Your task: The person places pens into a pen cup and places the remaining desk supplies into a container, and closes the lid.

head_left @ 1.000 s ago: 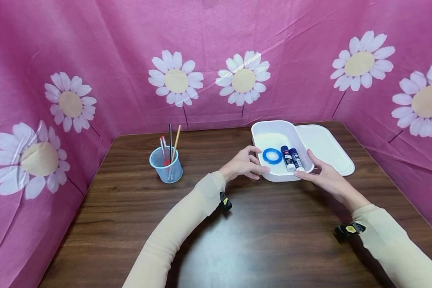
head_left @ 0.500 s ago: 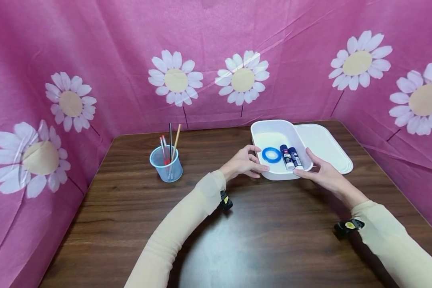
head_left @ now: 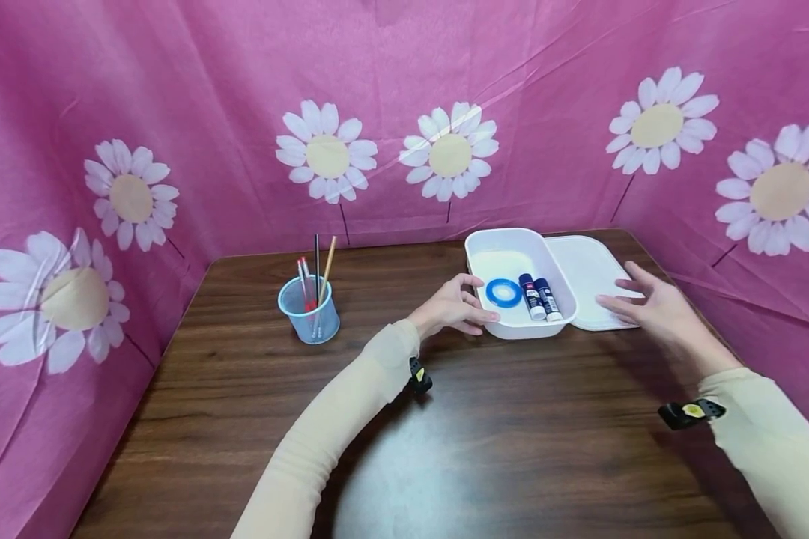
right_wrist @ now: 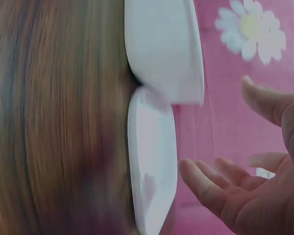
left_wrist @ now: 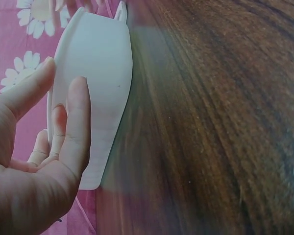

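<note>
A white plastic box (head_left: 522,329) stands on the table near its back edge. Inside it lie a blue ring that looks like a roll of tape (head_left: 503,293) and two glue sticks (head_left: 539,299) with dark blue labels. My left hand (head_left: 450,305) rests at the box's front left corner, fingers loosely spread against its outer wall. My right hand (head_left: 667,314) holds nothing and hovers above the right edge of the flat white lid (head_left: 589,277). In the right wrist view its fingers (right_wrist: 206,188) are spread beside the lid, not clearly touching it.
On the left of the table stands a light blue mesh pen cup (head_left: 310,322) with several pens and pencils. A pink curtain (head_left: 391,75) with white flowers hangs behind the brown wooden table (head_left: 512,449). The lid lies against the box's right side.
My right hand has let go of the box's front right corner and moved right, over the lid. The left hand stays at the box's left corner.
</note>
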A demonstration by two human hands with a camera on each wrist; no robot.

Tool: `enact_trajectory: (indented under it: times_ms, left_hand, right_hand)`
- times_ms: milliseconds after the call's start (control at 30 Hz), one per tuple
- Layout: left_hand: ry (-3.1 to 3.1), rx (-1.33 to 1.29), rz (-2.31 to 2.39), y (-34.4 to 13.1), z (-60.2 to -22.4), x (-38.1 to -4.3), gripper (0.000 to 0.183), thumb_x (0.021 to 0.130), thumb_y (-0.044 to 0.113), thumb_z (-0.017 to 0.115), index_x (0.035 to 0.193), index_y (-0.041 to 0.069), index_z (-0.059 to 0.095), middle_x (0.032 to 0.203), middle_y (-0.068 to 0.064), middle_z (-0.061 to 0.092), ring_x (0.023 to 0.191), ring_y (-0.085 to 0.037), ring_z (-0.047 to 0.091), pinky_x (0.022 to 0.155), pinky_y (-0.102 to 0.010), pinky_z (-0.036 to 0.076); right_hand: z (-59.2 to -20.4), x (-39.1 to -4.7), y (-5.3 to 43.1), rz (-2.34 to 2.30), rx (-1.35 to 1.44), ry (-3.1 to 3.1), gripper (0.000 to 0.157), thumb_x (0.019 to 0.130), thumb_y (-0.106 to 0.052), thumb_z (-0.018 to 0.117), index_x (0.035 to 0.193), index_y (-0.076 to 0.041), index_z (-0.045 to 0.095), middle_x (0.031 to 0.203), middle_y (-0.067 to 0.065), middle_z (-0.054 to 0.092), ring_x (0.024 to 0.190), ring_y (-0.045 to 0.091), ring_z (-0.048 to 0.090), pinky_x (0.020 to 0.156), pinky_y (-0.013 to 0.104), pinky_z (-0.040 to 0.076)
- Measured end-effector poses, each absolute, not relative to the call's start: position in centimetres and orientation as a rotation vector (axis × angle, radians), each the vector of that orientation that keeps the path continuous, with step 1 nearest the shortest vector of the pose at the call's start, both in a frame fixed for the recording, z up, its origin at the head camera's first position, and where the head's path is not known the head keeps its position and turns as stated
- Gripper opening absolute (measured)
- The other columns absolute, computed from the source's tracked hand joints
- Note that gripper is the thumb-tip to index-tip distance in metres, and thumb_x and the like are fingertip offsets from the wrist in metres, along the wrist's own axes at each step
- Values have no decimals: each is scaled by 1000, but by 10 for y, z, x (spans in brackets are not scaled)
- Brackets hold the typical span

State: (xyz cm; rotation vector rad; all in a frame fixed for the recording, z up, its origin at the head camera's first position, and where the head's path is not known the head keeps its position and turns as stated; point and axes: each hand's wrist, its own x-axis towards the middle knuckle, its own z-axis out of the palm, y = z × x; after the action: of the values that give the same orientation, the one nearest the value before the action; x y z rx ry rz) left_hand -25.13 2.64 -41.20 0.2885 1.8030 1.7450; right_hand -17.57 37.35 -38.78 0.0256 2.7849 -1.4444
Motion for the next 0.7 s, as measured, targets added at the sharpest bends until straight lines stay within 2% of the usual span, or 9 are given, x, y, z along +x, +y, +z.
enact_trajectory:
  times_ms: [167,333,500,600,700]
  left_hand:
    - [1803,284,1748,26,-410,-253,77,81,1,85,143,6,39,93,-12,61,104,-45,67,78,-51,61]
    - [1791,284,1744,26,-410,-254,79,82,1,85,145,5,38,94,-12,61,103,-44,68,76,-48,62]
    - [1785,276,1746,25,-412,-254,77,81,1,85,143,6,40,96,-14,62,101,-44,67,74,-48,62]
    - [1780,272,1753,26,-414,-254,76,81,1,85,142,7,41,96,-14,62,102,-45,67,74,-48,62]
    - [1772,275,1762,27,-415,-254,78,81,0,85,143,6,39,95,-13,62,103,-46,67,73,-47,63]
  right_hand:
    - [-391,-172,406,-1405,164,2821,100,97,-29,72,160,0,1,145,46,33,72,-8,63,66,21,60]
    - [-403,-173,428,-1285,285,2771,107,97,-39,70,157,5,-7,145,50,26,76,-1,62,66,28,61]
    - [-413,-177,434,-1156,299,2716,107,98,-45,66,153,12,-7,142,51,27,82,13,68,64,18,55]
    - [-417,-180,432,-1119,285,2715,107,98,-45,65,152,15,-4,141,49,31,79,18,70,64,14,49]
    - [-419,-182,432,-1150,299,2698,107,99,-44,65,151,15,-8,143,49,29,83,11,67,66,18,54]
